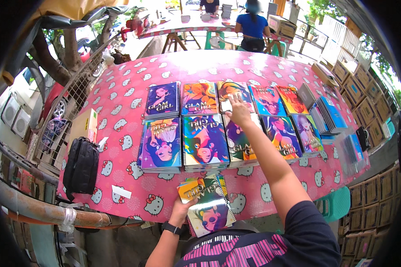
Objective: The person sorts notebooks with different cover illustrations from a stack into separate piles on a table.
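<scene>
My left hand (181, 210) is closed around the left edge of a few spiral notebooks (211, 212) with colourful cartoon-girl covers, held at the near table edge in front of me. My right arm stretches forward across the stacks. My right hand (239, 110) has its fingers spread over the cover of a back-row notebook stack (229, 87); whether it presses on it is hard to tell. Beside that stack are a dark purple stack (162, 99), an orange stack (199, 97) and a blue-red stack (268, 101). A front row includes a purple stack (160, 144) and a white-and-blue stack (205, 142).
The pink table (129, 171) has a cartoon-cat cover. A black bag (81, 167) and a cardboard box (85, 124) stand left; blue notebooks (329, 115) lie right. Stacked cartons (365, 109) line the right side. Two people, one in a blue shirt (253, 26), are at a far table.
</scene>
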Demonstrator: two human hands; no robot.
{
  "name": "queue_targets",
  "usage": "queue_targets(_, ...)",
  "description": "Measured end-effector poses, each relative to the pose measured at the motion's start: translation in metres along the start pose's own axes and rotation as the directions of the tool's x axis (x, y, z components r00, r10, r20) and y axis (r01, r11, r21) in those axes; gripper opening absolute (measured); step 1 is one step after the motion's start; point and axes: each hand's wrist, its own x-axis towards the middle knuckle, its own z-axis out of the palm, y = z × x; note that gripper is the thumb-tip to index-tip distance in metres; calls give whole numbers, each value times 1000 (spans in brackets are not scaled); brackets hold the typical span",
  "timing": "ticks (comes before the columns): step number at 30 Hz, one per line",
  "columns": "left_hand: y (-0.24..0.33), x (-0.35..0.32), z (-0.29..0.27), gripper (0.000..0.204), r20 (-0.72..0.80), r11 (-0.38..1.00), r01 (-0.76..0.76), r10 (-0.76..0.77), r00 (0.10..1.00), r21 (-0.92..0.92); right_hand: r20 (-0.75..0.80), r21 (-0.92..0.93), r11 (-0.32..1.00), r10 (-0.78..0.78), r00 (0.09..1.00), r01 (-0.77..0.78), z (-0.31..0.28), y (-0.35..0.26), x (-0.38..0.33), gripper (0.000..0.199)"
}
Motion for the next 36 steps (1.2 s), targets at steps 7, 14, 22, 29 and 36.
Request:
queue_targets(7,-31,-2,-46,45,-44,969,6,-17,999,-247,-137,219,970,-73,988,102,11,19,10,22)
queue_targets(14,12,0,-30,72,77,876,125,-101,992,-466,171,840,527,-488,856,132,-150,-99,-112,17)
queue_targets(22,9,-5,-42,49,19,984,84,-82,996,-155,416,135,987,25,909,-89,-92,-83,-147,85)
queue_targets(29,7,-22,-51,60,175,938,148,-96,980,-314,483,213,975,-46,875,-66,-83,-74,-133,95)
queue_targets(36,31,-20,-37,58,206,886,173,-90,974,-430,97,379,827,-483,870,416,-68,-130,-145,38)
